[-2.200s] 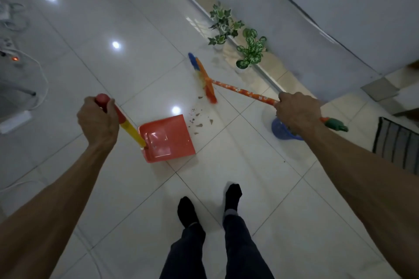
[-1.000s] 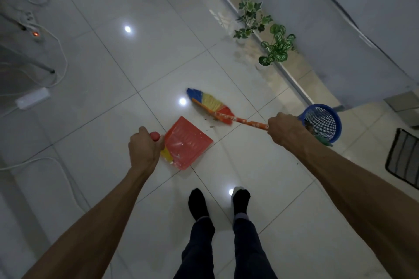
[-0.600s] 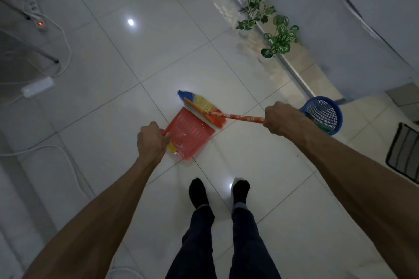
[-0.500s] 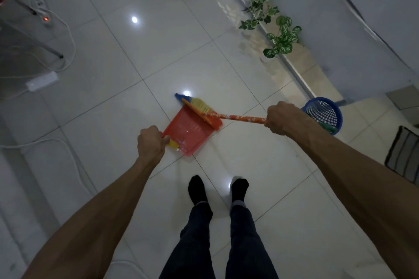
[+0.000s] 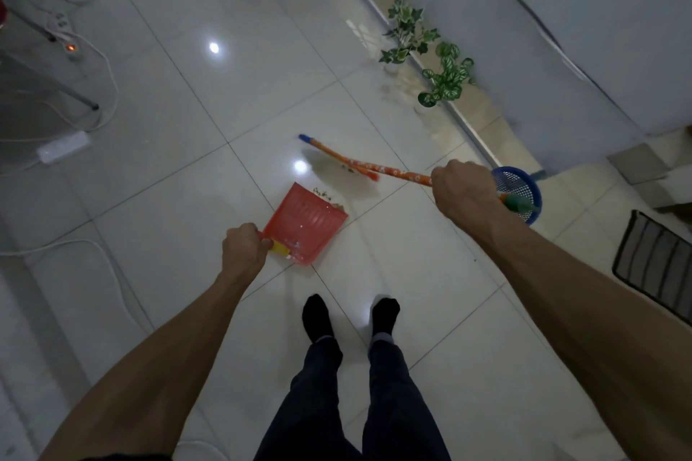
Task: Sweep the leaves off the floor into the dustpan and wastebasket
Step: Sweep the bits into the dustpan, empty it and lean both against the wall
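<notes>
Two hands are at work, and we describe every place from the red dustpan (image 5: 305,223). It stands on the white tiled floor (image 5: 187,123), and its open lip points away from our feet. Our left hand (image 5: 242,247) is closed in a fist around the yellow handle at the near corner of the pan. Beyond the lip and to the right, the broom (image 5: 359,163) hangs a little off the tiles, with its blue-tipped head seen edge-on and apart from the pan. Our right hand (image 5: 462,191) is wrapped tightly around the orange patterned stick of the broom, to the right of the pan. A few small leaves (image 5: 325,195) lie on the floor just at the far lip, touching it or almost so. Some pale specks also lie inside the pan. Further right, partly behind our right hand, stands the blue wastebasket (image 5: 520,187), and the green end of the broom crosses over it. Two potted plants (image 5: 427,56) stand far beyond the pan by the wall. White cables (image 5: 93,94) lie far to its left.
</notes>
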Action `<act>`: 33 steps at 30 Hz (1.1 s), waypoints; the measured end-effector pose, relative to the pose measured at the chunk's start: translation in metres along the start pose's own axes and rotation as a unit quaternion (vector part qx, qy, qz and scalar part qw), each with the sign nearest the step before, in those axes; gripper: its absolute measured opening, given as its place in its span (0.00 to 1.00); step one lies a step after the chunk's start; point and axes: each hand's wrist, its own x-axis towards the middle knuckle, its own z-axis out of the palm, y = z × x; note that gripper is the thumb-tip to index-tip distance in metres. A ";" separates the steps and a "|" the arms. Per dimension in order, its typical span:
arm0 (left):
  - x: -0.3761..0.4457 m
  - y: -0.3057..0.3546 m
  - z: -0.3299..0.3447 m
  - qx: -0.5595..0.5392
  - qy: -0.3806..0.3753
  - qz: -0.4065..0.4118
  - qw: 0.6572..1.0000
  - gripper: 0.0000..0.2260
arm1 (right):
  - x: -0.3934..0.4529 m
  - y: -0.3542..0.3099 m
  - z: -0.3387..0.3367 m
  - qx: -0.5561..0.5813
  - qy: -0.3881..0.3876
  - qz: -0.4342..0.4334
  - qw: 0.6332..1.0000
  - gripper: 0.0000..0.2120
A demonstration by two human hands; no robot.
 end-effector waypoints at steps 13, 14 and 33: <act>0.010 -0.010 -0.004 0.085 0.019 0.066 0.994 0.10 | -0.010 -0.046 0.087 0.128 -0.076 -0.013 0.989 0.13; 0.013 -0.012 -0.004 0.086 0.019 0.069 0.994 0.11 | -0.009 -0.046 0.085 0.131 -0.078 -0.016 0.988 0.13; 0.015 -0.011 -0.018 0.067 -0.005 0.044 0.997 0.10 | -0.002 0.004 0.024 0.054 -0.006 0.008 0.998 0.06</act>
